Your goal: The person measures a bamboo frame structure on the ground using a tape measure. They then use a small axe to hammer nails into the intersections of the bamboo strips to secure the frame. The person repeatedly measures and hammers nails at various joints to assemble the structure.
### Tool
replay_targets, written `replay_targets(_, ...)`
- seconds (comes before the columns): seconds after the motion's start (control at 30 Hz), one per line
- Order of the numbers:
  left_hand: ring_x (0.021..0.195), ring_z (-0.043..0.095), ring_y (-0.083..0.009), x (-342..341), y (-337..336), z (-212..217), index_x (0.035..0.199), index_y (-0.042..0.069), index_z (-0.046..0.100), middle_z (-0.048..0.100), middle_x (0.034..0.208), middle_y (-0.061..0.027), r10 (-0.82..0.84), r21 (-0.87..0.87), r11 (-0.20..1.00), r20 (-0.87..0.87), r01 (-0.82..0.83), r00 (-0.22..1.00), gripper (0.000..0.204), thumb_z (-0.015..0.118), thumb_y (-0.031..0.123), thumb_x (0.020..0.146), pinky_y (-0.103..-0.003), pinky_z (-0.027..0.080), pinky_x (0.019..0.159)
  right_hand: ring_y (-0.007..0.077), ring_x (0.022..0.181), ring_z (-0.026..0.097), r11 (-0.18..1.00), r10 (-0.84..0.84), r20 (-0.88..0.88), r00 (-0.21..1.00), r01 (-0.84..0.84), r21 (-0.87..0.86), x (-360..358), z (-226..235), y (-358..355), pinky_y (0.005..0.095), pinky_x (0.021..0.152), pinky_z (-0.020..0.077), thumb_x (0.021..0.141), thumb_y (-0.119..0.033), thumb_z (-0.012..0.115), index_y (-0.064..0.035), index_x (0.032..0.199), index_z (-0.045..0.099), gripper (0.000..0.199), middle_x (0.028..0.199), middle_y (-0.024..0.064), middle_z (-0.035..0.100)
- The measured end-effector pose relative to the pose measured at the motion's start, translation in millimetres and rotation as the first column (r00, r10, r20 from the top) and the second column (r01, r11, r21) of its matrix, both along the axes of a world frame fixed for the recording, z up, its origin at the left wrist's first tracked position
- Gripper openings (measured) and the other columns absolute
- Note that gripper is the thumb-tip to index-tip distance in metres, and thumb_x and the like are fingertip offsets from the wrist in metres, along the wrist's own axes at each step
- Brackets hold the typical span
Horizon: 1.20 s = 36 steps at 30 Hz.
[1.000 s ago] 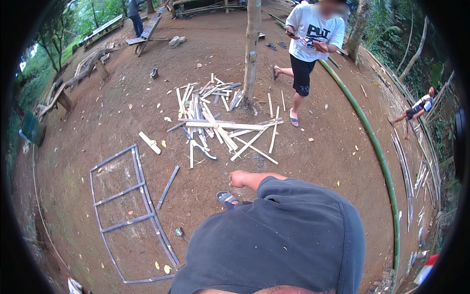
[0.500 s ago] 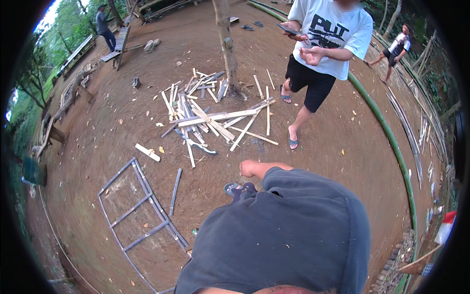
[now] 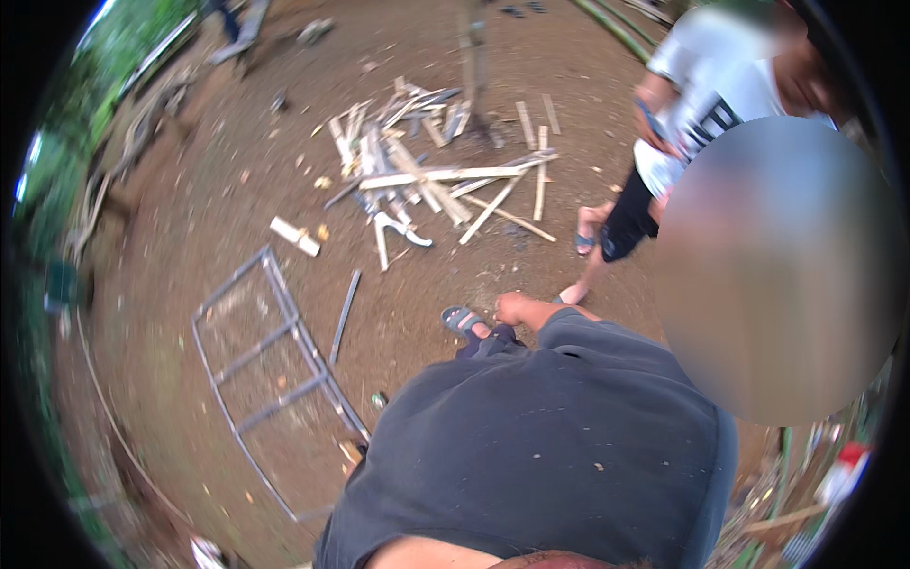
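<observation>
Below me spreads the front of my dark grey shirt (image 3: 559, 427), and from its sleeve comes my right forearm. My right hand (image 3: 513, 308) hangs low over the dirt beside a sandalled foot (image 3: 463, 321), its fingers curled in. Whether anything is inside them is too small to tell. My left hand is out of sight. Nearest to the left of my body, a frame of grey slats (image 3: 296, 332) lies flat on the ground, with a loose grey slat (image 3: 346, 316) beside it. Farther ahead is a scattered heap of wooden and grey slats (image 3: 427, 175).
A person in a white shirt (image 3: 711, 76) and dark shorts stands at the right. A large blurred patch hides much of that side. Behind the slats rises a thin tree trunk (image 3: 473, 57). A short pale board (image 3: 295, 236) lies left of the heap. A green container (image 3: 61, 285) stands far left.
My view has tilted, so the heap and frame sit higher. The person in white appears farther right, partly covered by the blur. My right hand stays low with fingers curled.
</observation>
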<state>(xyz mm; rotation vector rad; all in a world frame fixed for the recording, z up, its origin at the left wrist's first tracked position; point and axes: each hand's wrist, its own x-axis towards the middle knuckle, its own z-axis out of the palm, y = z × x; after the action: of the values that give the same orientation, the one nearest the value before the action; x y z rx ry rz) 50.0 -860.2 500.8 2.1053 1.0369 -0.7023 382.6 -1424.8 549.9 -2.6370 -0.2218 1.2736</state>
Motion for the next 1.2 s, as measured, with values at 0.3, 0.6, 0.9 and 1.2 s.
replay_targets(0.3, 0.074, 0.065, -0.0293, 27, -82, 63, 0.088, -0.004, 0.067, 0.068, 0.084, -0.0154, 0.727, -0.252, 0.687, 0.228, -0.682, 0.648, 0.029, 0.072, 0.024, 0.084, -0.043, 0.052, 0.070, 0.0352, 0.116, 0.064, 0.995, 0.064, 0.019, 0.998, -0.065, 0.082, 47, 4, 49, 0.0427, 0.100, 0.0497, 0.088, -0.040, 0.068, -0.0102, 0.118, 0.070, 0.042, 0.122, 0.0188, 0.069)
replay_targets(0.6, 0.072, 0.059, -0.0187, 96, -152, 116, 0.085, 0.005, 0.065, 0.061, 0.079, -0.0042, 0.973, -0.641, 0.052, 0.205, -0.766, -0.105, 0.017, 0.072, 0.020, 0.090, -0.035, 0.048, 0.068, 0.0363, 0.111, 0.066, 0.899, 0.333, 0.010, 0.943, -0.321, 0.297, 103, 18, 140, 0.0420, 0.097, 0.0513, 0.090, -0.041, 0.068, -0.0071, 0.122, 0.068, 0.047, 0.117, 0.0218, 0.070)
replay_targets(0.9, 0.075, 0.055, -0.0133, 175, -188, 159, 0.090, 0.005, 0.064, 0.058, 0.081, -0.0020, 0.875, -0.534, 0.251, 0.481, -0.807, -0.046, 0.033, 0.060, 0.036, 0.101, -0.032, 0.044, 0.068, 0.0355, 0.108, 0.068, 0.462, 0.738, 0.039, 0.674, -0.546, 0.699, 102, 147, 272, 0.0435, 0.092, 0.0529, 0.091, -0.044, 0.069, -0.0059, 0.122, 0.066, 0.049, 0.113, 0.0207, 0.071)
replay_targets(1.2, 0.071, 0.057, -0.0150, 244, -211, 209, 0.095, 0.003, 0.062, 0.059, 0.080, -0.0037, 0.825, -0.599, 0.128, 0.506, -0.791, -0.250, 0.041, 0.055, 0.042, 0.104, -0.033, 0.047, 0.065, 0.0291, 0.088, 0.069, 0.311, 0.832, 0.063, 0.552, -0.556, 0.771, 70, 198, 299, 0.0400, 0.080, 0.0535, 0.085, -0.036, 0.077, -0.0021, 0.121, 0.061, 0.052, 0.095, 0.0148, 0.070)
